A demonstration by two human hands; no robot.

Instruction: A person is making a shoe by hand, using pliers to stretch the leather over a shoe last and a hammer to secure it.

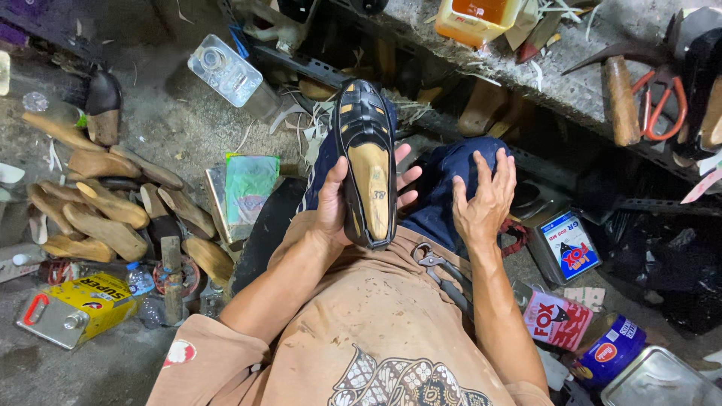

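The left hand [342, 201] is wrapped around a black woven leather shoe upper stretched over a tan wooden last [366, 162], fingers curled round from behind and clamped on it, so the shoe stands up off the lap with the toe pointing away and the wooden sole side facing the camera. The right hand [483, 197] isn't holding anything, it just rests flat on the knee of the dark blue jeans [440, 192] with the fingers spread apart. A pair of metal lasting pliers [440, 269] lies on the brown printed t-shirt [368, 338], just beside the right forearm. Off to the left on the concrete floor [162, 113] there's a pile of bare wooden shoe lasts [105, 218], and near the floor's bottom left corner a yellow metal can [75, 308].
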